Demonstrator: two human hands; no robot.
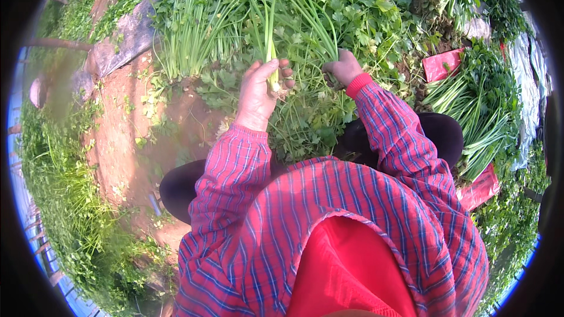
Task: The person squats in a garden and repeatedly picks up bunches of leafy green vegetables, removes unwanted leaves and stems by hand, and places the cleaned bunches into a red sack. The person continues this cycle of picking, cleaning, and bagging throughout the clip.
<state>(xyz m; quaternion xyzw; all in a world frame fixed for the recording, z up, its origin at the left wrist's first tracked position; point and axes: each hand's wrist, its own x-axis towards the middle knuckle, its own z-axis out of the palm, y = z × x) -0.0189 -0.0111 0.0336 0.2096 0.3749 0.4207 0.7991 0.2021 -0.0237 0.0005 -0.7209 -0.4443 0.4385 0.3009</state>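
Note:
My left hand [264,86] holds a pale-based celery plant [269,39] near its root end, with the thumb over the stalks and the green stems pointing away from me. To its right, my right hand [341,70] is closed around the lower end of a thin bunch of celery stalks [310,20], which lean up and to the left. The two hands are apart. Loose celery leaves and stems [304,114] lie beneath and between them. Beyond my left hand, many celery stalks [189,31] stand close together.
Bundled celery [480,101] lies at the right, near pieces of red plastic [443,65] and a pale plastic sheet [526,97]. Bare brown soil [116,141] with scattered leaves is at the left, below a greyish plastic film [128,35]. More green plants [66,185] grow along the far left.

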